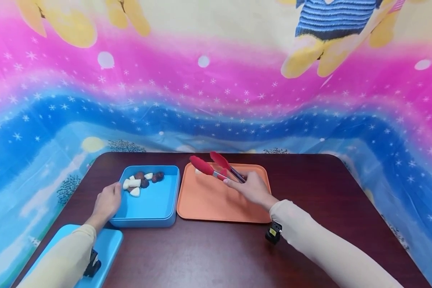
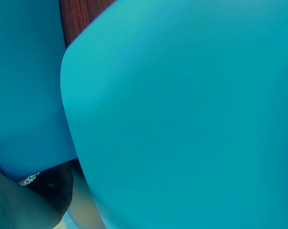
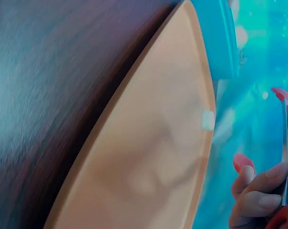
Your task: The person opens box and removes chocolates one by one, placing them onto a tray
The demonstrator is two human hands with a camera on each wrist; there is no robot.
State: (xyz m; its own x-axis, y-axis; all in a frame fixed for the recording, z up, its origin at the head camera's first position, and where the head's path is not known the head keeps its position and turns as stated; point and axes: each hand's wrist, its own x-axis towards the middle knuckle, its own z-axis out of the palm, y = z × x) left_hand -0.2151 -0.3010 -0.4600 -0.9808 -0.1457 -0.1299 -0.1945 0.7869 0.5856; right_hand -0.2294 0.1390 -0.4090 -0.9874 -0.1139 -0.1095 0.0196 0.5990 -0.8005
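A light blue box [image 1: 149,204] without a lid stands at the left, holding several small brown and white pieces [image 1: 134,183] near its far left corner. My left hand [image 1: 108,201] holds the box's left side at the rim. Over the orange tray [image 1: 216,200], my right hand [image 1: 253,188] grips a pair of tongs with red tips [image 1: 201,165]. The tips are spread apart, with nothing between them, above the tray's far edge. On the tray, one small white piece [image 3: 208,120] lies by the far rim, partly hidden behind the tongs in the head view.
A flat light blue lid [image 1: 106,248] lies at the near left, partly under my left forearm. Box and tray stand side by side on the dark brown table [image 1: 201,252]. A printed cloth [image 1: 216,80] hangs behind the table.
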